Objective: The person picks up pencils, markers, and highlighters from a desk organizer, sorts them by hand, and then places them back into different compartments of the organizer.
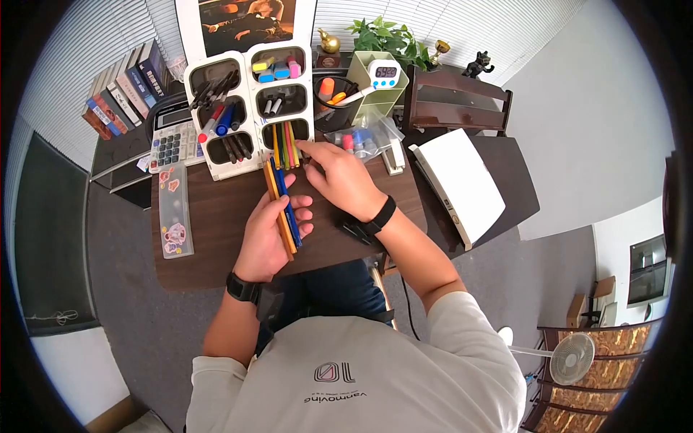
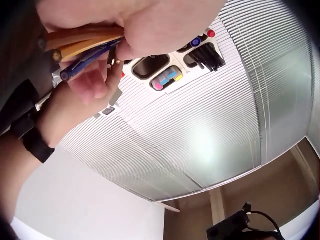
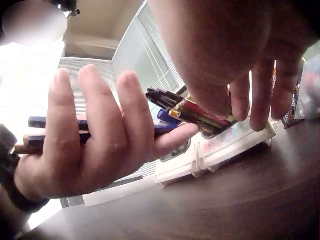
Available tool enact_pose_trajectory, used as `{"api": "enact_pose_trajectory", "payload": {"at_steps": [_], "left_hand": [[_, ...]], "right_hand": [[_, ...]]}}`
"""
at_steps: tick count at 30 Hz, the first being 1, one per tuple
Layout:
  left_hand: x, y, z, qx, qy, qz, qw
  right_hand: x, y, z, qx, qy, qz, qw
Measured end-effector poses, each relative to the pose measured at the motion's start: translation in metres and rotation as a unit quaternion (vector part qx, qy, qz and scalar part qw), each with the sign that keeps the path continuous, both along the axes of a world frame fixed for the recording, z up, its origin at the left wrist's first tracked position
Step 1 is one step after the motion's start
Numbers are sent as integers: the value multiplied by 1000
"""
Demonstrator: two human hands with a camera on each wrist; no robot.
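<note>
My left hand (image 1: 264, 234) grips a small bundle of pencils (image 1: 273, 189), orange-yellow and blue, which slant up toward the organizer. In the left wrist view the ends of the blue pencil (image 2: 90, 61) and the orange ones stick out from the palm. A white desk organizer (image 1: 249, 108) stands in front, its lower right compartment holding yellow, red and green pencils (image 1: 286, 144). My right hand (image 1: 341, 177) is at that compartment, index fingertip right at the outermost pencil. Its other fingers (image 3: 261, 100) extend downward beside the pencils in the right wrist view.
Highlighters (image 1: 276, 68), markers and black pens fill other compartments. A calculator (image 1: 173, 144) and a sticker-covered pencil case (image 1: 173, 216) lie left. To the right are a mesh pen cup (image 1: 336, 97), a plastic bag (image 1: 372, 137), a stapler (image 1: 394, 155), a timer (image 1: 384, 73) and a white box (image 1: 462, 184).
</note>
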State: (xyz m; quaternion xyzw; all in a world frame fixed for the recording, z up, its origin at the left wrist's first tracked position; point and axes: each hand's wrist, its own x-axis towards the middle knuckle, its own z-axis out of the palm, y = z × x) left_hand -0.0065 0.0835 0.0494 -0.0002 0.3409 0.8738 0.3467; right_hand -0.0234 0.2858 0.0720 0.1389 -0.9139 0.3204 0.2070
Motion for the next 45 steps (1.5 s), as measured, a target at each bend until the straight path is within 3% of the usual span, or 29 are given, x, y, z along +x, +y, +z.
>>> {"api": "enact_pose_trajectory", "payload": {"at_steps": [7, 15, 25, 33, 34, 36, 38, 41, 45], "left_hand": [[8, -4, 7, -37, -26, 29, 999], [5, -4, 8, -35, 3, 18, 999], [11, -15, 4, -32, -19, 25, 999], [21, -25, -22, 68, -98, 94, 988], [22, -27, -23, 68, -95, 97, 988], [27, -29, -23, 64, -99, 132, 984], [31, -29, -25, 66, -87, 125, 986], [39, -28, -23, 71, -73, 101, 990], [46, -33, -22, 76, -82, 63, 992]], "right_hand": [[19, 0, 7, -45, 25, -21, 998], [3, -4, -1, 71, 5, -52, 996], [-8, -4, 0, 106, 12, -59, 993], [28, -17, 15, 45, 51, -74, 995], [42, -22, 15, 11, 74, -14, 997], [75, -34, 23, 20, 10, 127, 992], [99, -49, 20, 9, -16, 172, 985], [110, -53, -4, 20, 32, 156, 987], [123, -52, -1, 37, 112, 139, 983]]}}
